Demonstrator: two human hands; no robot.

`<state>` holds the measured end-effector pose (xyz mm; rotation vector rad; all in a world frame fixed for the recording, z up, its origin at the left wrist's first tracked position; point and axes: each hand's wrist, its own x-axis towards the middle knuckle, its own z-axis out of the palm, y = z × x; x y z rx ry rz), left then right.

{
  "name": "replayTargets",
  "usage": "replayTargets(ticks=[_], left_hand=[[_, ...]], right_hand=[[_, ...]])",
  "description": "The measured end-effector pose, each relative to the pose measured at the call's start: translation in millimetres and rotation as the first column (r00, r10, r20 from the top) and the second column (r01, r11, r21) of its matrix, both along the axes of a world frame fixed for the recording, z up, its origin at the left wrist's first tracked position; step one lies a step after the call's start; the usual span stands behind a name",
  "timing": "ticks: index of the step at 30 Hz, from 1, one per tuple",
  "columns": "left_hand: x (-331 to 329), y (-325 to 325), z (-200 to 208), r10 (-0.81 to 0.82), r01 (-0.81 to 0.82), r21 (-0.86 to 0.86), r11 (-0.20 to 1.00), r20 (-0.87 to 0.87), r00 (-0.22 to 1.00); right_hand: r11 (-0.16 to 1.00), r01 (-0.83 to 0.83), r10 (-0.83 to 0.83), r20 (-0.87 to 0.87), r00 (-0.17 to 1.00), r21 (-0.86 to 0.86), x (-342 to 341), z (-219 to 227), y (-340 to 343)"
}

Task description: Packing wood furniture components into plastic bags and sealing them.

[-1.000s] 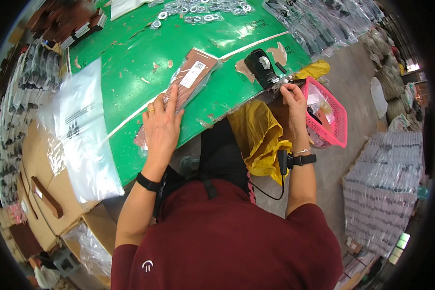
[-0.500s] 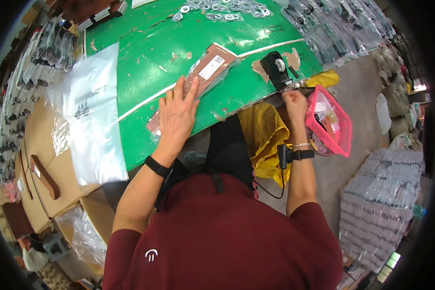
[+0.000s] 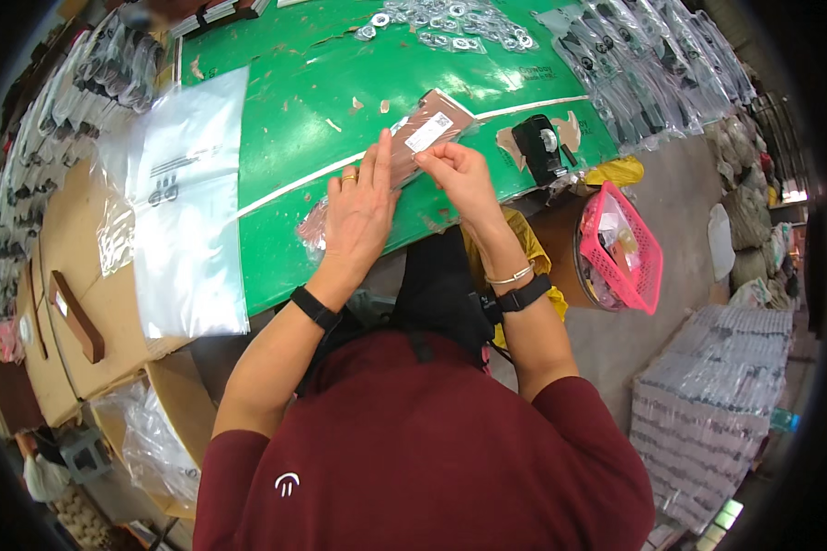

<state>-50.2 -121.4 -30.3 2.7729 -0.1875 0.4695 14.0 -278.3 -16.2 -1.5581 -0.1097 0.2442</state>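
Nearest, at the front edge of the green-topped bench (image 3: 289,266), the left hand (image 3: 358,216) lies open and flat on a long brown piece in clear film (image 3: 402,163). The right hand (image 3: 462,179) is pinched closed beside its white label (image 3: 429,132); I cannot tell if anything is between the fingertips. The step looks like fastening the film; the next move calls for a steady hold. Farther right along that edge sits a black tape dispenser (image 3: 528,151).

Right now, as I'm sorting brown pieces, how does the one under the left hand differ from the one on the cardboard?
The wrapped piece is in clear plastic; the loose piece looks bare. The wrapped piece slants up to the right, the loose piece down to the right. The left hand rests on the wrapped piece; no hand touches the loose piece. Both are long and brown.
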Motion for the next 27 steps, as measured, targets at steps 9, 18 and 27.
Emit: replayTargets(ticks=[9, 18, 27], left_hand=[[-1, 0, -2, -0.010, 0.007, 0.051, 0.999, 0.063, 0.998], [1, 2, -3, 0.016, -0.019, 0.102, 0.995, 0.029, 0.999], [7, 16, 4, -0.027, 0.025, -0.178, 0.984, -0.011, 1.000]], right_hand=[[0.925, 0.078, -0.058, 0.064, 0.996, -0.373, 18, -33, 3], [0.873, 0.034, 0.023, 0.111, 0.994, -0.487, 10, -7, -1], [0.990, -0.110, 0.100, -0.115, 0.988, -0.085, -2, -10, -24]])
